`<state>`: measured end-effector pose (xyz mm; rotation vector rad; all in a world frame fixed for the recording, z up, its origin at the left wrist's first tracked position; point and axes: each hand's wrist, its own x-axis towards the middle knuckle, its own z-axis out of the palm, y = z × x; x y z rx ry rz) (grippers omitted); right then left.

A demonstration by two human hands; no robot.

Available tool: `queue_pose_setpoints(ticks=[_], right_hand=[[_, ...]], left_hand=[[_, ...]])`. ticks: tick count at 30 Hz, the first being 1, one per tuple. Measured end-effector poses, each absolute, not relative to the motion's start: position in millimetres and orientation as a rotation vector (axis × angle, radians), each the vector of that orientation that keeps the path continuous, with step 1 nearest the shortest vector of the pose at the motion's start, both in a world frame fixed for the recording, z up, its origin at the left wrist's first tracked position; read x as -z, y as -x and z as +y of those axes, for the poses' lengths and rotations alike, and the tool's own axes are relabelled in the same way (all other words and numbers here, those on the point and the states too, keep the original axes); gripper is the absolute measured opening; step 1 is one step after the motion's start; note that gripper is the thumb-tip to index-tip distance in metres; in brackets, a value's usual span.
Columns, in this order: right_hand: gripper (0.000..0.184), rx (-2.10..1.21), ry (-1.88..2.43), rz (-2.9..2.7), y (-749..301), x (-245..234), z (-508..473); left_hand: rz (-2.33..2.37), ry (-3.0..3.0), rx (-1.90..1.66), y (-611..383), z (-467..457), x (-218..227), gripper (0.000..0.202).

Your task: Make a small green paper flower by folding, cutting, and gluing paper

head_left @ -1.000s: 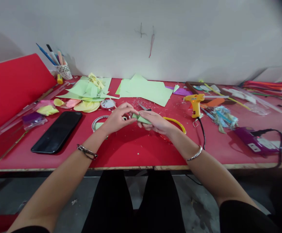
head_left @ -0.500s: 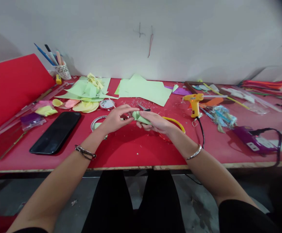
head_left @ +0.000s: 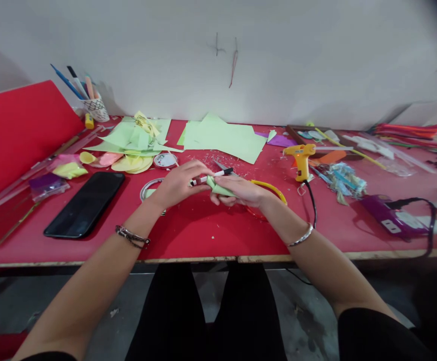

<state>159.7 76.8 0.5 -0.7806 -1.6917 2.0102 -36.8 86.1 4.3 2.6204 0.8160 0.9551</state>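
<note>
Over the middle of the red table [head_left: 210,235], my two hands meet. A white pen with a black tip [head_left: 211,176] is pinched in my left hand [head_left: 178,183] and lies across toward the right. Closed around a folded light green paper piece [head_left: 220,188] is my right hand [head_left: 243,190]; the pen rests against that paper. Under my right wrist lies a yellow hoop [head_left: 273,189]. Scissors [head_left: 220,164] are partly hidden just behind my hands.
A black phone [head_left: 85,203] lies at the left, and a round tin lid [head_left: 151,189] sits beside my left hand. Green paper sheets [head_left: 226,138] are at the back. A yellow glue gun [head_left: 301,160] with a black cord stands right, near a purple power strip [head_left: 391,218]. A pen cup [head_left: 94,108] stands back left.
The white pen has come into sight in my left hand, lying across the green paper. Both hands have stayed in about the same place.
</note>
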Motion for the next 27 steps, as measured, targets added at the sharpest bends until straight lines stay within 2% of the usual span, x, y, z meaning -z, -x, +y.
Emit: queue_pose_setpoints(ticks=[4, 8, 12, 18, 23, 27], right_hand=[[0.027, -2.07, 0.785, -1.711, -160, -3, 75], [0.013, -2.034, 0.807, -1.696, -160, -4, 74], [0.031, -1.917, 0.831, -1.786, -160, -4, 73], [0.04, -1.514, 0.897, -2.098, -159, -5, 74], [0.034, -0.97, 0.902, -2.288, -154, -5, 74], [0.026, -0.704, 1.048, -2.325, -151, -3, 75]], left_hand=[[0.804, -2.679, -0.974, 36, 85, -5, 0.032], [0.786, -2.626, -1.04, 33, 82, -6, 0.031], [0.789, -2.469, -1.123, 30, 77, -9, 0.027], [0.79, -2.325, -1.106, 28, 75, -9, 0.023], [0.755, -2.349, -1.069, 29, 77, -9, 0.022], [0.738, -2.454, -1.06, 29, 78, -8, 0.02]])
